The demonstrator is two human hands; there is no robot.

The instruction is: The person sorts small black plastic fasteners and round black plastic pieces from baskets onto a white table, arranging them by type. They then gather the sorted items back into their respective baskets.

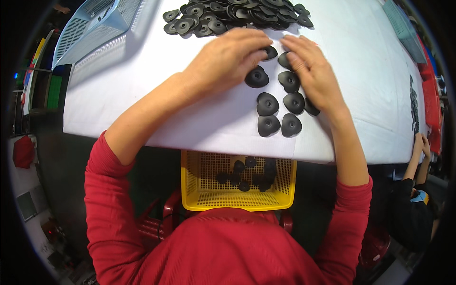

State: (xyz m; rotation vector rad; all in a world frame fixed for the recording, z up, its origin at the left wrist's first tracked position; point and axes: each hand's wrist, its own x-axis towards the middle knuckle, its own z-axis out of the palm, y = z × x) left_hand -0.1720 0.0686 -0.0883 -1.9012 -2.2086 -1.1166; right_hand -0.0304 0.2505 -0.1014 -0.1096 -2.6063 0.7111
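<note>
My left hand has its thumb and curled fingers round a small black disc, a curved rounded-triangle piece with a hole in the middle. Opposite it, my right hand has thumb and fingers at another black disc, partly covered by the thumb. Below the hands, several like discs lie in two rough columns, among them one left-column disc and one right-column disc. One more disc shows partly from under my right wrist. Past my fingertips lies a large heap of black discs.
The white-covered table bears all this. A yellow basket with several black pieces sits below its near edge. At the far left stands a light blue basket; on the right edge, another blue basket, red bins and a co-worker's hands.
</note>
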